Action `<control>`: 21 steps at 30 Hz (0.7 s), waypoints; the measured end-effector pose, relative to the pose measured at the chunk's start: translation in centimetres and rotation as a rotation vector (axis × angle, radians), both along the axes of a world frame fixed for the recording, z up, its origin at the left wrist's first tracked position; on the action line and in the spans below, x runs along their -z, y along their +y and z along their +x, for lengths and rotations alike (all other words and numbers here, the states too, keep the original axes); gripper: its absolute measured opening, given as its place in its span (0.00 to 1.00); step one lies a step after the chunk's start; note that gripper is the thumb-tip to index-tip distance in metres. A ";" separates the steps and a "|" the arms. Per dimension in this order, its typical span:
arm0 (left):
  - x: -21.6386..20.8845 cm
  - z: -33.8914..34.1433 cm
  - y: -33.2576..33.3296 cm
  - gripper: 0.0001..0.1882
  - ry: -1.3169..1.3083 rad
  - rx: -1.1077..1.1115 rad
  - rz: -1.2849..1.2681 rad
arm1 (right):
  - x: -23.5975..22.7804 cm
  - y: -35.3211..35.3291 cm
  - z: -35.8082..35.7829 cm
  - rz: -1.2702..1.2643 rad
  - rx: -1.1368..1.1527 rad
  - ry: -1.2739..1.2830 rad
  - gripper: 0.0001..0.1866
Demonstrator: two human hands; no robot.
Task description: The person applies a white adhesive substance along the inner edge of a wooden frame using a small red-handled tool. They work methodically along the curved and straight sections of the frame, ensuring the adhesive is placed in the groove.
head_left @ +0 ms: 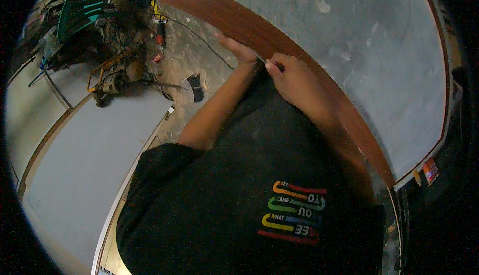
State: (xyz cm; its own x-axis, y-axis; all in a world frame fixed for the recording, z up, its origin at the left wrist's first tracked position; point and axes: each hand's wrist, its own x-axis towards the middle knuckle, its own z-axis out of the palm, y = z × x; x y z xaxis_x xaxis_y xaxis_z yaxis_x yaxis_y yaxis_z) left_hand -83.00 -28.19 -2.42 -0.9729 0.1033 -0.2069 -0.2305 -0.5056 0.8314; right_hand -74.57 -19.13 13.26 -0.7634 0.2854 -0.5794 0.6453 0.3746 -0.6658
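Where the view is broadest, at upper right, a grey work surface (359, 50) marked with pale smudges spreads out to a thin brown-edged rim. Next in extent is the person's dark T-shirt (214, 210), with coloured looping bands printed on the chest, occupying the lower centre. At left lies a large pale panel (95, 150), its near long side edged in white. A brown wood-grain board (239, 18), the piece at the hands, runs along the near margin of the grey surface from upper centre to lower right, bent into an arc by the lens. At upper left stands a green chair (72, 8) amid dark clutter; below it sits a dark, rounded machine (117, 79) with an orange frame, at the far end of the pale panel.

The right hand (289, 73) is at the board's near edge, narrowed, the thumb close to the curled forefinger; whether anything is pinched there cannot be told. The left hand (239, 51) is just beyond it along the same edge, thumb extended; its other fingers are too unclear to show whether it grips.

Smaller items include a fan-shaped grey-and-black piece (195, 88) on the floor (187, 60), a red-and-black tool (160, 31), a thin dark cable (199, 37) trailing toward the left forearm, and a colourful packet (430, 171) beside the surface's lower right corner.
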 end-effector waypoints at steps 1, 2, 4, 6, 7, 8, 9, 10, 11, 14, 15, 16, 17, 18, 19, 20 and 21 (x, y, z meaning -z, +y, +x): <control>-0.2 0.1 0.0 0.47 -0.041 0.000 0.022 | 0.0 -0.1 -0.3 0.009 -0.030 -0.044 0.15; -0.3 0.2 0.1 0.47 -0.079 0.006 0.053 | -0.4 -0.2 0.0 0.045 -0.025 -0.047 0.15; -0.7 0.8 0.2 0.47 -0.237 -0.027 0.091 | -0.6 -0.3 0.8 0.048 -0.006 -0.075 0.15; -1.2 1.7 0.4 0.48 -0.294 -0.078 0.129 | -1.0 -0.1 2.4 -0.022 0.005 -0.188 0.15; -1.5 2.4 0.5 0.48 -0.280 -0.092 0.163 | -1.1 -0.1 3.2 -0.004 0.016 -0.113 0.15; -1.6 2.2 0.5 0.49 -0.323 -0.057 0.136 | -0.7 -0.2 3.2 0.012 0.019 -0.126 0.15; -1.6 2.1 0.5 0.50 -0.290 0.010 0.141 | -0.4 -0.1 3.4 0.054 0.033 -0.126 0.14; -1.9 2.4 0.3 0.50 -0.258 0.076 0.146 | -0.6 -0.3 3.9 0.063 -0.001 -0.133 0.14; -2.1 2.6 0.1 0.51 -0.258 0.098 0.138 | -0.3 -0.4 3.8 0.091 -0.025 -0.129 0.13; -2.7 3.2 0.0 0.52 -0.264 0.124 0.003 | -0.7 -0.5 4.4 0.087 0.002 -0.087 0.13; -3.1 4.1 0.2 0.52 -0.270 0.080 -0.129 | -0.9 -0.5 4.5 0.060 -0.003 -0.122 0.13; -3.2 3.9 0.5 0.52 -0.292 0.054 -0.140 | -1.0 -0.4 4.5 0.078 0.009 -0.105 0.13; -3.5 4.2 0.8 0.52 -0.313 0.028 -0.152 | -1.2 -0.3 4.6 0.094 0.003 -0.143 0.13; -3.6 4.0 1.1 0.53 -0.356 0.016 -0.048 | -1.3 -0.1 4.5 0.107 -0.021 -0.265 0.14; -3.7 3.8 1.4 0.53 -0.393 -0.001 0.042 | -1.4 0.1 4.5 0.099 0.006 -0.142 0.14; -4.0 3.7 1.5 0.53 -0.402 0.018 0.053 | -1.4 0.2 4.4 0.087 0.016 -0.105 0.14; -4.1 3.6 1.5 0.54 -0.405 0.026 0.048 | -1.5 0.4 4.4 0.083 0.040 -0.039 0.14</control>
State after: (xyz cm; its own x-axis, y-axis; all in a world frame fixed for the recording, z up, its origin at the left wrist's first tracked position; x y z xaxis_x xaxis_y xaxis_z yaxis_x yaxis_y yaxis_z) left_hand -79.44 -26.66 1.72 -0.8105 0.1457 -0.5672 -0.5477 -0.5316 0.6461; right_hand -70.15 -18.76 14.74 -0.7276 0.3640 -0.5816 0.6859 0.4008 -0.6073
